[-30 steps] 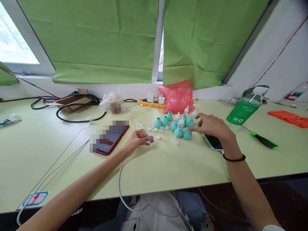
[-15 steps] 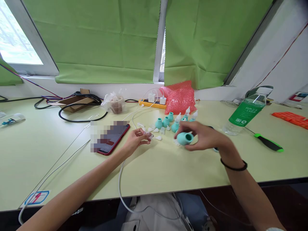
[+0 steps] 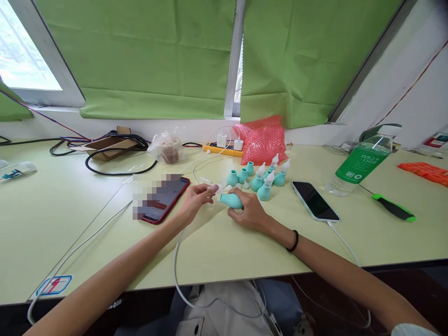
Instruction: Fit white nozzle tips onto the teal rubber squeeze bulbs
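Observation:
My right hand (image 3: 250,210) is closed around a teal squeeze bulb (image 3: 231,201), lying on its side with its neck pointing left. Close to that neck, my left hand (image 3: 198,200) pinches a small translucent plastic piece (image 3: 219,189) between thumb and fingertips; its exact shape is hard to make out. Beyond both hands stand several bare teal bulbs (image 3: 232,178) with open necks. To their right are several bulbs fitted with pointed white nozzles (image 3: 269,178). A few loose white nozzles (image 3: 246,185) lie on the table, partly hidden behind my hands.
A red-cased phone (image 3: 164,200) lies left of my left hand, and a white-cased phone (image 3: 315,200) on the right, with a charging cable. Further right are a water bottle (image 3: 362,163) and a screwdriver (image 3: 394,207). At the back sit a power strip (image 3: 227,149) and red bubble wrap (image 3: 262,142).
My right hand has moved left with the teal bulb, bringing its neck up to my left hand and turning it leftward. The white-cased phone and a nozzle-fitted bulb are now uncovered.

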Demonstrator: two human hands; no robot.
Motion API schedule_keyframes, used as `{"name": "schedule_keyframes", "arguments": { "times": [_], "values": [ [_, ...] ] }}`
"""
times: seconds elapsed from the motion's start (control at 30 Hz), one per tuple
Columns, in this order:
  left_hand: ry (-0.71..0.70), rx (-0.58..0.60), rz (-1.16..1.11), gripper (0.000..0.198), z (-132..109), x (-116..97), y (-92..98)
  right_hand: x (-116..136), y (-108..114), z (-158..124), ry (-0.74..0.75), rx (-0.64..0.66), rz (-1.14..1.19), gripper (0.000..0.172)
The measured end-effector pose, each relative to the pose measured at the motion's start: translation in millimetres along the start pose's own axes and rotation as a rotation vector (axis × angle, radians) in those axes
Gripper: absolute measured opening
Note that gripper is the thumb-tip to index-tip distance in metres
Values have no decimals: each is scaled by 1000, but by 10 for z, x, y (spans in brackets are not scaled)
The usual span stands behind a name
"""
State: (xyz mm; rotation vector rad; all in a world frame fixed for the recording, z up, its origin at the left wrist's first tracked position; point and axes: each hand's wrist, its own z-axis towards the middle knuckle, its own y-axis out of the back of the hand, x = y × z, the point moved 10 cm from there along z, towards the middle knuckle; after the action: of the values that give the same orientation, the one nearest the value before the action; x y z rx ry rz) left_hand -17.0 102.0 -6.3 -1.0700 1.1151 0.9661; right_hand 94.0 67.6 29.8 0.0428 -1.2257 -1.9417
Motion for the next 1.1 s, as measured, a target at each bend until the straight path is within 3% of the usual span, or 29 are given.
{"name": "schedule_keyframes", "arguments": {
  "times": [0.2,0.3,0.47,0.63,0.87,1.1],
  "values": [
    [33,134,23,24,-17,25,-121,-74,97,61,-29,-48,6,29],
    [54,177,59,23,-35,41,-166,-79,96,66,23,-44,-38,32],
    [122,213,86,24,-57,131,-193,-60,9,31,117,-16,-148,28],
    [112,181,82,27,-82,138,-210,-72,-50,-5,80,-16,-275,29],
    [4,199,98,30,-144,-28,-314,-121,6,-9,-67,-45,15,14],
    [-52,259,167,28,-164,-69,-382,-310,-209,10,-221,160,334,11]
  ]
}}
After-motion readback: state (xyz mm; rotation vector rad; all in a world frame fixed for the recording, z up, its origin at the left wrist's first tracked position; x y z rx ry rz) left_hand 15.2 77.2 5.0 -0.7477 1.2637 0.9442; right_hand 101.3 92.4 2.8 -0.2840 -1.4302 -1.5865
